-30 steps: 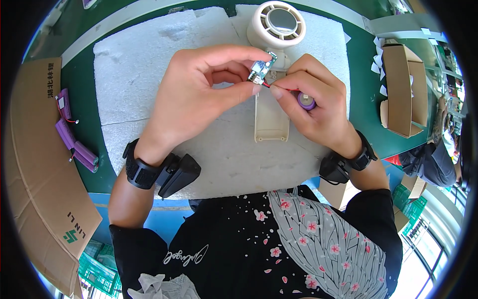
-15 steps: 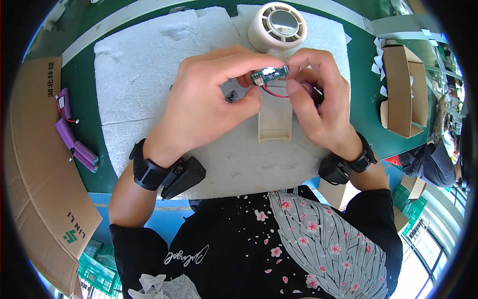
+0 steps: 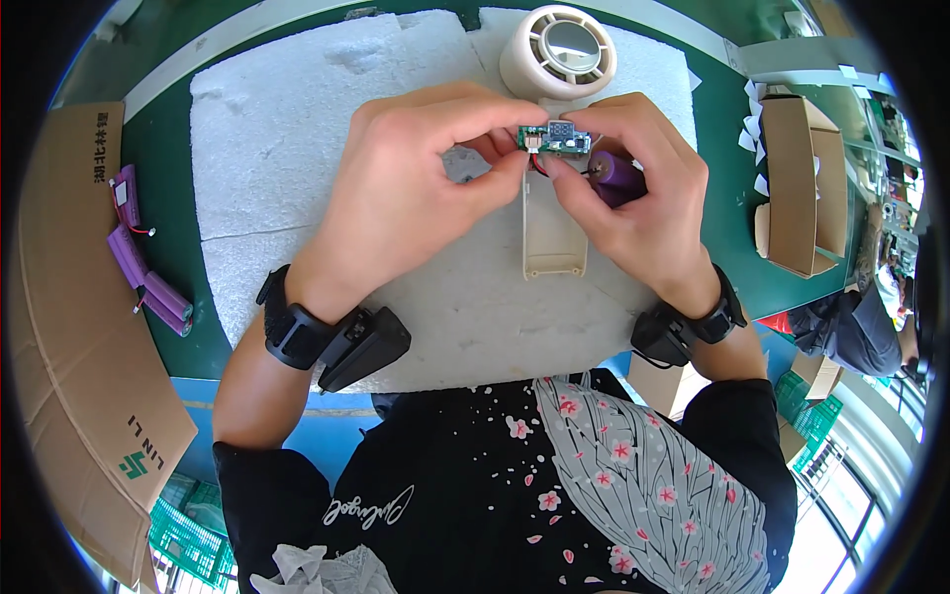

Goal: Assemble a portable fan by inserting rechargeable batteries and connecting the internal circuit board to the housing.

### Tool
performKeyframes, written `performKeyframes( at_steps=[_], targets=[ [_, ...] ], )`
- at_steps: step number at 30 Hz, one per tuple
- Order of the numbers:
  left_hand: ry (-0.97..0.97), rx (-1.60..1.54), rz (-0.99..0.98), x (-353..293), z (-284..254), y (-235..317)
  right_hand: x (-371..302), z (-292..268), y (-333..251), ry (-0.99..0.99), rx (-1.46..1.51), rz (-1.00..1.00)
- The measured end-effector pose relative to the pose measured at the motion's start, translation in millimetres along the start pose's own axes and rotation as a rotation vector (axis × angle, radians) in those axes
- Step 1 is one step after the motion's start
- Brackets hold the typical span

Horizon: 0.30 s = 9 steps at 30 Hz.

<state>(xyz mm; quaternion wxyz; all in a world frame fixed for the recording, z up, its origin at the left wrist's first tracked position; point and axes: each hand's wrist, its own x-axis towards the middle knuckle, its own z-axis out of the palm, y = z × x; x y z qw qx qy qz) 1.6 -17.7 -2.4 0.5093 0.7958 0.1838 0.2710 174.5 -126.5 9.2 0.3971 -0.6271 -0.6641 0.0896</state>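
Between my two hands a small green circuit board is held over the foam sheet. My left hand pinches its left end, beside a white connector with a red wire. The thumb and forefinger of my right hand are at the board's right end and lower edge. A purple cylindrical battery rests within my right palm, partly covered by the fingers. Beneath the hands lies a cream handheld fan, its round head at the far side and its open handle shell pointing toward me.
White foam sheet covers much of the green table. Several purple battery packs with wires lie at the left, next to a large cardboard box. An open carton stands at the right, with white scraps beside it.
The board has turned so its chip side shows, and has shifted slightly right. My right thumb has come in to its lower edge. More of the purple battery shows. The fan has shifted slightly right.
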Motion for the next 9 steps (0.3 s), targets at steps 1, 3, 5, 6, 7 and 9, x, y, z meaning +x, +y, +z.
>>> performKeyframes(
  at_steps=[1,3,5,6,7,9],
  targets=[
    [-0.001,-0.002,0.001,0.1,0.1,0.2,-0.1,1.2,0.4,0.01,-0.001,0.006],
    [0.021,0.057,0.03,-0.2,0.1,1.0,0.2,1.9,1.2,0.021,-0.001,0.013],
    [0.032,0.088,0.045,-0.4,0.1,1.6,0.8,2.0,1.9,0.029,-0.035,-0.017],
    [0.033,0.087,0.042,-0.4,0.2,1.7,1.0,2.0,2.3,0.032,-0.052,-0.032],
    [0.033,0.087,0.039,-0.3,0.3,1.8,1.0,1.9,2.9,0.033,-0.052,-0.032],
    [0.034,0.086,0.037,-0.3,0.3,2.0,1.2,1.2,4.4,0.031,-0.049,-0.078]
  ],
)
